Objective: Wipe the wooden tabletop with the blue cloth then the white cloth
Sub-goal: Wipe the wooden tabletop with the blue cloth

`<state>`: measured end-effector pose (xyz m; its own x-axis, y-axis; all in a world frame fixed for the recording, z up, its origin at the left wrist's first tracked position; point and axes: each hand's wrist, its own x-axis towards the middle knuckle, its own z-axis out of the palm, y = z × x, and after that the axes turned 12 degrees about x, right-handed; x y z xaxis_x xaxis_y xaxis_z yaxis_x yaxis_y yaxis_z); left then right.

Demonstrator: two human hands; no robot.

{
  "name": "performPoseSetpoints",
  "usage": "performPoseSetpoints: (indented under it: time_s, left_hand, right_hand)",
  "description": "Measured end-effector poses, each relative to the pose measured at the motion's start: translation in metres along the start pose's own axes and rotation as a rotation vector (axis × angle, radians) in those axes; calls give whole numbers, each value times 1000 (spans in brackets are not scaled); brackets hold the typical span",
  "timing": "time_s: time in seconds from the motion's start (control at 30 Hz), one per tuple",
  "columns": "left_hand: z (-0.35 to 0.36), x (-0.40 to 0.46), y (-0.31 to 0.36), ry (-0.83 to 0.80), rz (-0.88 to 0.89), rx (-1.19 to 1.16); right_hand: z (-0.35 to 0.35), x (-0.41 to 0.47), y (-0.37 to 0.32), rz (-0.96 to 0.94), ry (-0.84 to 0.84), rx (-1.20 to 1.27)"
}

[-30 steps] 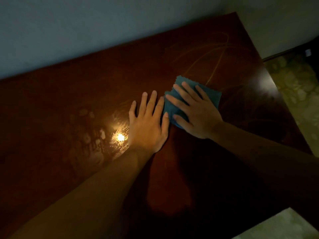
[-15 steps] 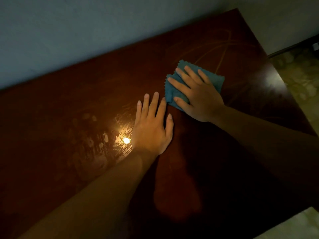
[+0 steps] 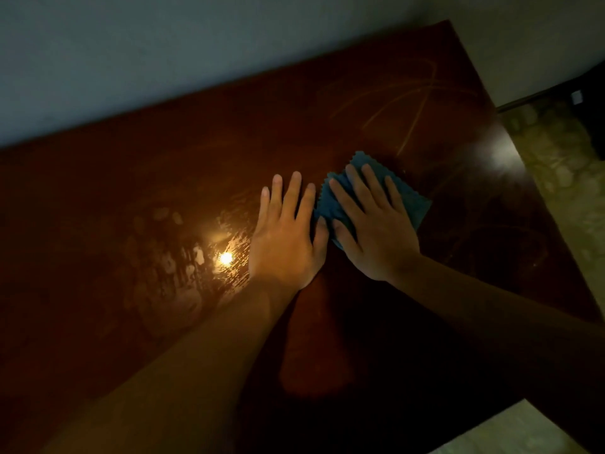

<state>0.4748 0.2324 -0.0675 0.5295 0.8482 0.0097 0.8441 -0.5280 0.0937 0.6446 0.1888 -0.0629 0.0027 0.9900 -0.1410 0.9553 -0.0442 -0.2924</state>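
Pressed flat under the spread right hand (image 3: 376, 231), blue cloth (image 3: 413, 202) on the wooden worktop (image 3: 131, 191), just right of the open, empty left hand (image 3: 284, 244); unwiped smears leftward.

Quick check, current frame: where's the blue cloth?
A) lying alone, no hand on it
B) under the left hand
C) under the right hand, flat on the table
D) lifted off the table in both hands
C: the right hand lies spread, palm down, on the blue cloth, pressing it to the table; the left hand rests flat on bare wood beside it.
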Motion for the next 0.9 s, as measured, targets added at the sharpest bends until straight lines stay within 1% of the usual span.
performPoseSetpoints:
  time_s: [0.1, 0.2, 0.3, 0.57, 0.73, 0.9]
  left_hand:
    - [1, 1, -1, 20, 2, -10]
    - [2, 1, 1, 46, -4, -70]
    - [3, 1, 0, 72, -10, -98]
    - [5, 2, 2, 60, -19, -103]
    - [4, 2, 3, 49, -31, -72]
    - [2, 3, 5, 20, -45, -40]
  right_hand:
    - [-3, 5, 4, -48, -26, -18]
    - [-8, 19, 15, -147, -55, -37]
    - [-9, 36, 24, -207, -45, -41]
    - [-18, 67, 33, -257, -42, -34]
    - [-25, 92, 37, -310, 4, -13]
    - [-31, 121, 43, -287, -23, -53]
